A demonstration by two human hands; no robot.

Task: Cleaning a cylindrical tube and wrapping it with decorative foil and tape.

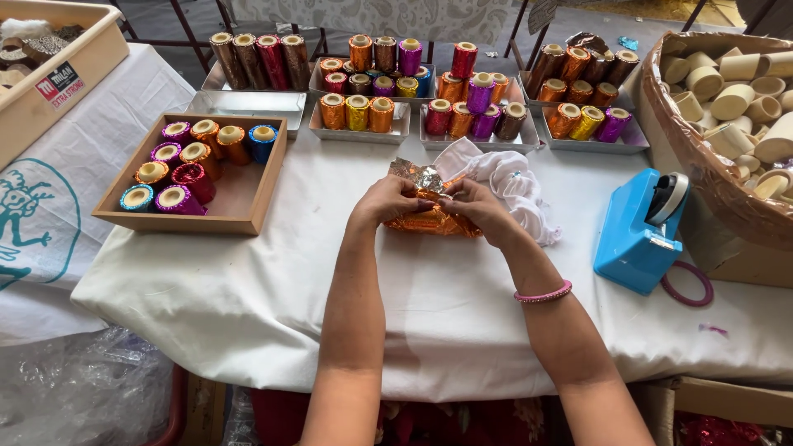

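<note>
A white cloth is draping the worktop (248, 289), where a square wooden tray (248, 211) of shiny foil-wrapped spools is sitting left of the crinkled orange foil sheet (429, 221). The left hand (387, 201) and right hand (479, 206) are pinching that sheet, fingers closed on its silvery upper edge.

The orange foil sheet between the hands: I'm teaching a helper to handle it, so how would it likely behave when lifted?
The orange foil sheet looks thin and crinkled, so it is probably floppy and very light. Its creases under the left hand and right hand suggest it keeps folds and may tear if tugged. The shiny surface is likely slippery.
</note>
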